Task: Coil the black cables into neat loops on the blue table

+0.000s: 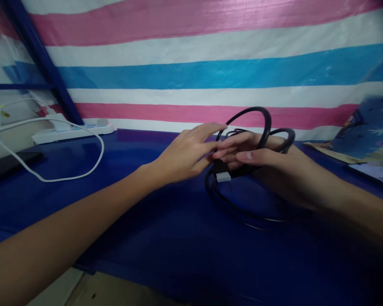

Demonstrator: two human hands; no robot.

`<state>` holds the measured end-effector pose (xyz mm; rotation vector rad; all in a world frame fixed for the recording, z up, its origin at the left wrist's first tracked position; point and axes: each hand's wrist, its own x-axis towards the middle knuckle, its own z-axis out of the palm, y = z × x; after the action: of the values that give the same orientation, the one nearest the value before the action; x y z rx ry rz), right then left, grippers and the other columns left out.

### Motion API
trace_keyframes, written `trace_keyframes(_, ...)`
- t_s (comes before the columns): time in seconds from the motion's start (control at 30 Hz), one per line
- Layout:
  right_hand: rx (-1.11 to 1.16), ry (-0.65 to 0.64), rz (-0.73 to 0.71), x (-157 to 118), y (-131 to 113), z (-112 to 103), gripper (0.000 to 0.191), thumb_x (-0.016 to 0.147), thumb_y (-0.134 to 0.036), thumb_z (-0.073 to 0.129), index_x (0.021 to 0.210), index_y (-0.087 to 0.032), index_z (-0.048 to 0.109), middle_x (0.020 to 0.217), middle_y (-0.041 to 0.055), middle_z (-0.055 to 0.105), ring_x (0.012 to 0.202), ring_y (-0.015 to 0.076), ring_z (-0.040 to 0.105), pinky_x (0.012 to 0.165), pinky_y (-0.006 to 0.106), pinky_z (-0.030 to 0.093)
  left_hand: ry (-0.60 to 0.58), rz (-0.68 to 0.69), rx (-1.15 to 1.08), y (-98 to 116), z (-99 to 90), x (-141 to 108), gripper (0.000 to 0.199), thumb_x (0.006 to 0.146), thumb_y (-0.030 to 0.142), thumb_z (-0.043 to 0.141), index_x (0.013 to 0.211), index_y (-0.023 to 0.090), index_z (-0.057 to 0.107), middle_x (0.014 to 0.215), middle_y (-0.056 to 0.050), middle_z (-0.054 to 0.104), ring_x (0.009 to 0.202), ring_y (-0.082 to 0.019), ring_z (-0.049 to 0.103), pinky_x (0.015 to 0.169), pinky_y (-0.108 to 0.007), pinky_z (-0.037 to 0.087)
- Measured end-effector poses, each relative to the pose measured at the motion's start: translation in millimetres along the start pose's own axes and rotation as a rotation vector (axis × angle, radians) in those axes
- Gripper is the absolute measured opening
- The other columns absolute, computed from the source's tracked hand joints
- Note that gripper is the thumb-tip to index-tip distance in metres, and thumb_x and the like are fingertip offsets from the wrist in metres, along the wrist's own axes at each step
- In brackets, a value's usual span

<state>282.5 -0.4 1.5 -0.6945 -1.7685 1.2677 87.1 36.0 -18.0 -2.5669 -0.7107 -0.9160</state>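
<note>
A black cable [266, 123] with a flat silver plug [223, 177] is gathered in several loose loops above the blue table. My right hand [268, 155] holds the bundle, fingers curled and thumb across it, with loops standing up around the fingers. The plug end hangs out below those fingertips. From the other side my left hand [187, 148] reaches in, fingers stretched out and slightly apart. Its fingertips meet the right fingers and the near edge of the loops; no firm grip shows. One lower loop droops toward the tabletop under the right wrist.
On the blue table [140, 238] at the back left lies a white power strip [73, 133] with a charger [59, 121] and white cord [98, 159]. A dark flat object [15, 165] is at far left. A blue patterned bag [367, 127] stands right, before a striped sheet [191, 76].
</note>
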Motion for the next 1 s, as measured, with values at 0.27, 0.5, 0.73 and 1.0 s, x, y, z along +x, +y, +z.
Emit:
trace_keyframes(0.27, -0.15, 0.065, -0.084, -1, -3, -2, 0.024, 0.084, -0.038, 0.061, 0.105, -0.029, 0.066, 0.107, -0.0012, 0.068, 0.1, 0.018, 0.063, 0.085, 0.031, 0.049, -0.055, -0.126, -0.254, -3, -17.7, 2, 0.028, 0.094, 0.032, 0.046, 0.091, 0.015, 0.068, 0.073, 0.0, 0.068, 0.064, -0.01, 0.06, 0.062, -0.02, 0.042)
trace_keyframes(0.5, -0.426, -0.064, 0.011, -7, -4, 1, 0.043, 0.08, -0.044, 0.066, 0.12, -0.03, 0.056, 0.105, -0.0006, 0.065, 0.1, 0.0209, 0.062, 0.084, 0.034, 0.051, -0.135, -0.466, -0.849, 27, -21.5, 10, 0.031, 0.084, 0.035, 0.059, 0.062, 0.014, 0.064, 0.061, 0.002, 0.06, 0.06, -0.007, 0.054, 0.057, -0.017, 0.039)
trace_keyframes(0.73, -0.391, -0.179, 0.078, -8, -4, 3, 0.035, 0.079, -0.042, 0.066, 0.107, -0.023, 0.056, 0.105, 0.0023, 0.063, 0.098, 0.02, 0.06, 0.08, 0.03, 0.049, -0.097, -0.661, -1.062, 34, -19.3, 15, 0.03, 0.081, 0.032, 0.062, 0.058, 0.014, 0.062, 0.05, 0.002, 0.056, 0.045, -0.005, 0.051, 0.048, -0.017, 0.04)
trace_keyframes(1.0, -0.453, -0.243, 0.093, -6, -6, 2, 0.019, 0.086, -0.032, 0.053, 0.101, -0.021, 0.057, 0.093, 0.0012, 0.062, 0.089, 0.0174, 0.056, 0.076, 0.03, 0.045, -0.066, -0.87, -1.15, 40, -17.9, 16, 0.032, 0.084, 0.036, 0.058, 0.062, 0.013, 0.061, 0.047, 0.0, 0.055, 0.039, -0.006, 0.045, 0.039, -0.018, 0.033)
